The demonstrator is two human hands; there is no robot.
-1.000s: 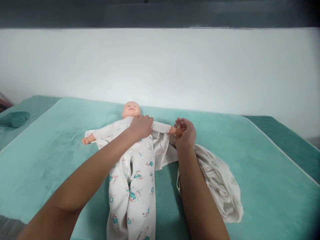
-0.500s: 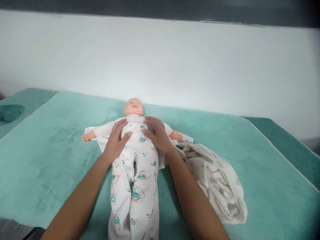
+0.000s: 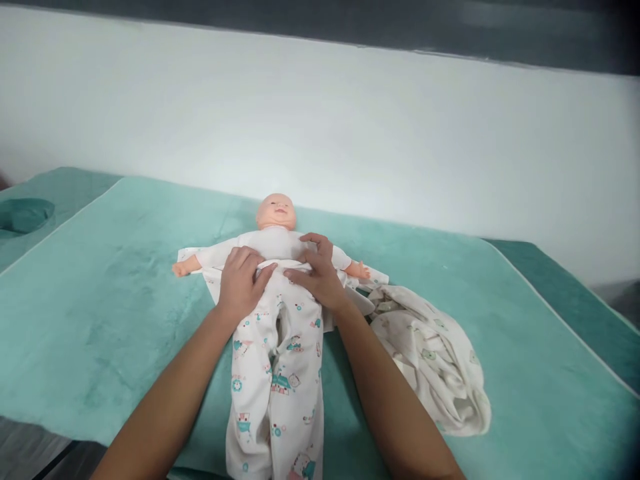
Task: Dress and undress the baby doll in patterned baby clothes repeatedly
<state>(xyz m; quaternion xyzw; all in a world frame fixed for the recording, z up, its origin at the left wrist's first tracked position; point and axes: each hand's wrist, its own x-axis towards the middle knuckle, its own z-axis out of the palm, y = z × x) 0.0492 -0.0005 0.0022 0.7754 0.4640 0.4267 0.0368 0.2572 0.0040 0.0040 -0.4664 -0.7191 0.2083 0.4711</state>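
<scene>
A baby doll (image 3: 275, 212) lies on its back on a teal blanket (image 3: 100, 293), arms spread. It wears a white top and white patterned trousers (image 3: 277, 380). My left hand (image 3: 240, 283) and my right hand (image 3: 317, 273) both rest on the doll's belly. Their fingers curl over the upper edge of the trousers (image 3: 280, 267) and seem to pinch it. The doll's left arm (image 3: 187, 265) and right hand (image 3: 361, 270) stick out to either side.
A crumpled white patterned cloth (image 3: 430, 353) lies right of the doll. A white wall (image 3: 350, 133) stands behind the bed. At the far left lies a dark teal bundle (image 3: 23, 215). The near edge of the blanket (image 3: 60, 427) drops off at the lower left.
A second ago my left hand lay on the doll's chest and my right held its hand. Both hands have since come together on the belly and slid down to the trousers' top edge.
</scene>
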